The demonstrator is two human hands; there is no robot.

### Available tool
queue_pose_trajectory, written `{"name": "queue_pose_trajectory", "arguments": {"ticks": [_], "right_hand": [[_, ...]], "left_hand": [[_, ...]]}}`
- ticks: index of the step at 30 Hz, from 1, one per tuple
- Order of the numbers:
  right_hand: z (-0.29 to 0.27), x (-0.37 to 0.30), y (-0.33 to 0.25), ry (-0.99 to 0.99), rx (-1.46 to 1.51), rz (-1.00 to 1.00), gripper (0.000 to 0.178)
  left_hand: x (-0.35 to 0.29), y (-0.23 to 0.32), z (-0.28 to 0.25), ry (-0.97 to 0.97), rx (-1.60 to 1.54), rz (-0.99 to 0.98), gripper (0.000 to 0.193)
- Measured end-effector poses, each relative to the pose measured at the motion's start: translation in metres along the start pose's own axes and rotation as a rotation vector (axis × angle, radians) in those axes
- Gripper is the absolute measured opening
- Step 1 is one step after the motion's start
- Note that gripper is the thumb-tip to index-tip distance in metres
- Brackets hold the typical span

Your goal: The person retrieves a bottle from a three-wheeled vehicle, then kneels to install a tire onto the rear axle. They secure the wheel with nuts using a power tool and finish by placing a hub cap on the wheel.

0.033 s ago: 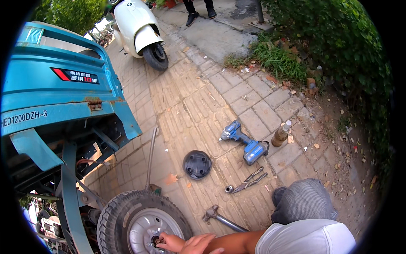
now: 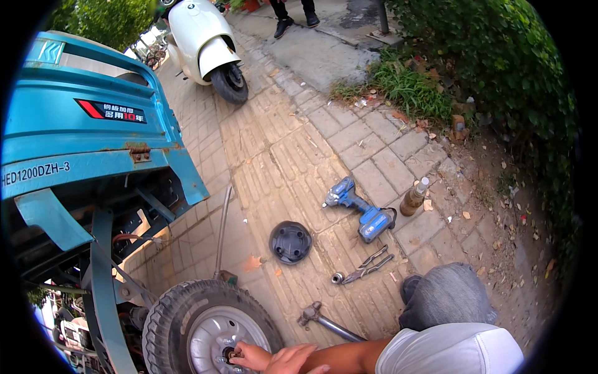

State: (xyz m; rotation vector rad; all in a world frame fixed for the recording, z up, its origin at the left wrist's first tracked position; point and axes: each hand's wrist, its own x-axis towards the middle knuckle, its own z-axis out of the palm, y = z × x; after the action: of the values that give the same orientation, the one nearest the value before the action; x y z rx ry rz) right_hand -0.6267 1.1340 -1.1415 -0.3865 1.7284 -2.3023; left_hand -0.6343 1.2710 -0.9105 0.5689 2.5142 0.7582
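Note:
My right hand (image 2: pixel 250 358) reaches in from the right to the centre of a wheel with a silver rim (image 2: pixel 202 340) and a black treaded tyre (image 2: pixel 167 333). Its fingertips are pinched together at the hub, on a small brownish piece that I cannot make out. Over the right wrist lies my left hand (image 2: pixel 291 359), its fingers stretched out and apart, holding nothing. The lower picture edge cuts off part of it. To the right of the wheel, a hammer (image 2: pixel 309 315) rests on the paving, its handle passing beneath my right forearm.
Beyond the hammer lie a socket (image 2: pixel 337 278), a plier-like tool (image 2: pixel 369 267), a black round cap (image 2: pixel 290 242) and a blue cordless impact wrench (image 2: pixel 361 209). A bottle (image 2: pixel 414 198) stands farther right. A blue cargo tricycle (image 2: pixel 81 143), a leaning metal bar (image 2: pixel 223 230) and a white scooter (image 2: pixel 200 40) stand left.

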Motion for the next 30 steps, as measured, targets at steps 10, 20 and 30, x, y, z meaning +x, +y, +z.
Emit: {"name": "queue_pose_trajectory", "arguments": {"ticks": [10, 20, 30], "right_hand": [[-0.003, 0.003, -0.002, -0.188, 0.504, 0.588, 0.038], [-0.021, -0.006, -0.025, -0.082, -0.163, -0.157, 0.03], [-0.03, -0.002, -0.048, -0.11, -0.136, -0.177, 0.031]], "left_hand": [[-0.002, 0.003, 0.002, -0.007, 0.001, -0.035, 0.046], [-0.004, -0.024, 0.012, -0.031, 0.031, 0.053, 0.05], [-0.021, -0.018, 0.008, 0.022, -0.023, 0.023, 0.048]]}}
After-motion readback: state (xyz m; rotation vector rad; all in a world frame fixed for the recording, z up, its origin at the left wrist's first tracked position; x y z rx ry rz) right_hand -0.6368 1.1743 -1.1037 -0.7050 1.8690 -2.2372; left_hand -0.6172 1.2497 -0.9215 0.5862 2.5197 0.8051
